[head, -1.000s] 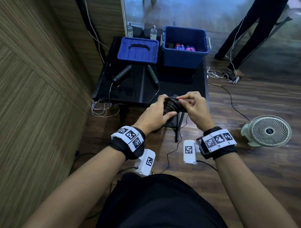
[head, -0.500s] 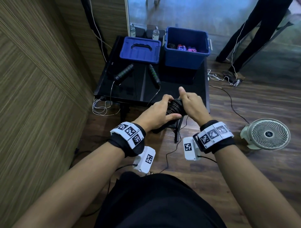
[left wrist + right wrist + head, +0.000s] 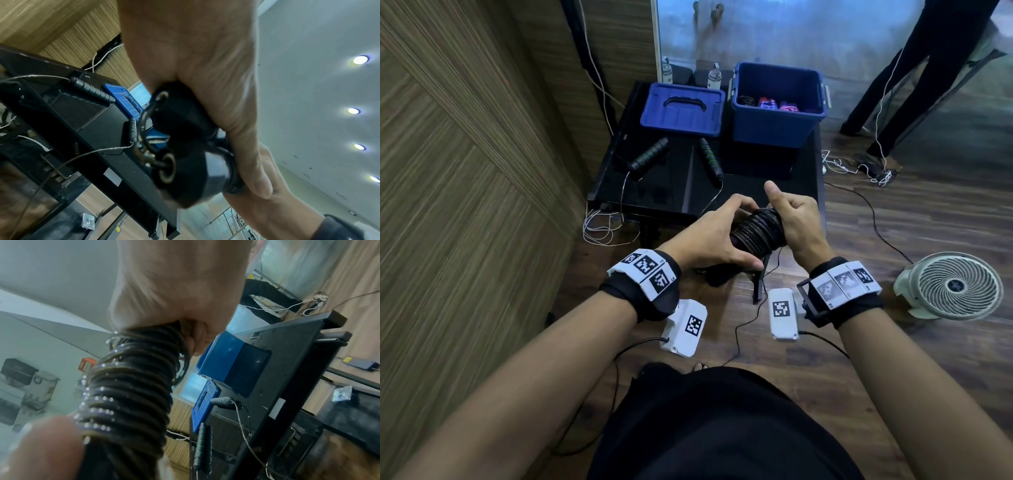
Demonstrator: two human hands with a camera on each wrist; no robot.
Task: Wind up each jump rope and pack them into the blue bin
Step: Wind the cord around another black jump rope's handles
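A black jump rope (image 3: 758, 231) is coiled round its two handles in front of the table's near edge. My left hand (image 3: 717, 236) grips the handle ends (image 3: 180, 146) of that bundle. My right hand (image 3: 791, 219) is wrapped round the other end of the coil (image 3: 131, 386), thumb pointing up. A second jump rope with black, green-ringed handles (image 3: 649, 157) (image 3: 710, 161) lies unwound on the black table (image 3: 756, 192), its thin cable hanging over the front edge. The blue bin (image 3: 779, 106) stands at the table's back right and holds several wound ropes.
The bin's blue lid (image 3: 683, 109) lies flat to the left of the bin. A white fan (image 3: 955, 286) stands on the wood floor at the right. Cables trail over the floor. A person's legs (image 3: 928, 68) stand at the back right. A wood-panelled wall runs along the left.
My right hand has turned from pinching the top of the coil to gripping its end with the thumb raised. The bundle has tilted between both hands.
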